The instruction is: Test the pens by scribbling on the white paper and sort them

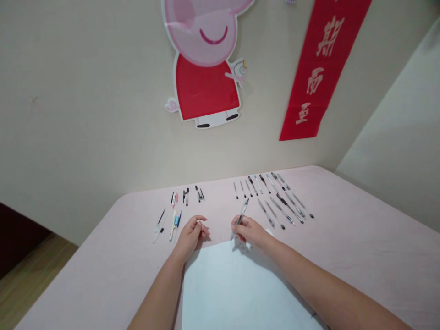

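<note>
White paper (223,288) mostly blank; R hand (249,230) grips pen (244,209) at paper's far edge, L hand (190,236) empty, half-curled; other pens (289,208) nr bench's (364,247) far edge

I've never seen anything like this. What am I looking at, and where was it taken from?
There is no machine here: these are a person's own bare hands. The single picture comes from a camera worn on their head, looking forward and down. A sheet of white paper lies before them on a pale pink table. The right hand holds a pen; the left hand shows nothing in it. More pens lie in two rows beyond the right hand. A cartoon pig cutout and a red banner are on the wall.
</note>
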`<state>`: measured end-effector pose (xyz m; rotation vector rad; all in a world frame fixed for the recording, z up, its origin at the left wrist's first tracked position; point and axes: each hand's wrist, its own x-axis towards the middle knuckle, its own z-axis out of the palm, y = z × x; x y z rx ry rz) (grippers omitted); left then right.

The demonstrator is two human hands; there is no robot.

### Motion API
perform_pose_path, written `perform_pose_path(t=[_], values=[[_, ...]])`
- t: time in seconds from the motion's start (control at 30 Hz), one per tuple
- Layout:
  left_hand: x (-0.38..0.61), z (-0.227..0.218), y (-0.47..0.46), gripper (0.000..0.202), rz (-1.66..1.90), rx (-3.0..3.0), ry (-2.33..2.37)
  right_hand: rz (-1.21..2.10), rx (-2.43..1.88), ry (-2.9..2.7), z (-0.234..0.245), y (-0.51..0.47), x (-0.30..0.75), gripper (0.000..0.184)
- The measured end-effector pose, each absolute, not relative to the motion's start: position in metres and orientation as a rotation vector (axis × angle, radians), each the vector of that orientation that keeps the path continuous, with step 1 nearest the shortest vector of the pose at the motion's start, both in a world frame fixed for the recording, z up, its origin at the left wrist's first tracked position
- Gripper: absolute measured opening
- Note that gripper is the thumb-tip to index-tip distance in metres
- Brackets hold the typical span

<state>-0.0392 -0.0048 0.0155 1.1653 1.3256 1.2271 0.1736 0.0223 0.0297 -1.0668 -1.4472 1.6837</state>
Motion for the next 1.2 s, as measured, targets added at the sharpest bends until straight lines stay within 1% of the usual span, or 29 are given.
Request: perform_pose_path(t=[0.17,0.23,0.33,0.4,0.5,0.57,0.67,0.73,0.87,1.03,1.13,1.2], values=[[-0.037,0.009,-0.006,0.026,1.159,1.267,1.322,1.702,-1.131,-1.401,0.03,0.007,0.174,0.026],[-0.037,0.004,-0.005,0.021,1.12,1.338,1.34,1.628,-1.15,-1.451,0.025,0.001,0.174,0.024],[-0.039,-0.003,-0.003,0.017,1.072,1.475,1.372,1.468,-1.188,-1.589,0.014,-0.005,0.175,0.009],[-0.04,-0.003,-0.002,0.017,1.023,1.572,1.399,1.352,-1.193,-1.666,0.009,-0.008,0.177,0.002],[-0.036,0.012,-0.007,0.023,0.877,1.809,1.513,1.265,-1.184,-1.718,0.006,-0.01,0.178,0.005],[-0.029,0.028,-0.017,0.023,0.764,2.123,1.578,1.251,-1.184,-1.741,0.006,-0.012,0.179,0.005],[-0.013,0.046,-0.04,0.032,0.505,2.366,1.542,1.176,-1.231,-1.798,0.007,-0.013,0.18,0.003],[-0.003,0.05,-0.055,0.033,0.368,2.432,1.475,1.113,-1.273,-1.841,0.006,-0.014,0.18,0.004],[0.008,0.042,-0.07,0.036,0.274,2.471,1.446,1.02,-1.294,-1.942,0.004,-0.014,0.182,0.005],[0.009,0.03,-0.072,0.033,0.294,2.468,1.459,1.009,-1.282,-2.023,0.005,-0.014,0.185,0.006],[0.011,0.029,-0.074,0.031,0.46,2.334,1.434,1.017,-1.269,-2.028,0.009,-0.015,0.185,0.007],[0.015,0.031,-0.076,0.024,0.653,2.167,1.396,1.004,-1.228,-2.035,0.012,-0.015,0.185,0.008]])
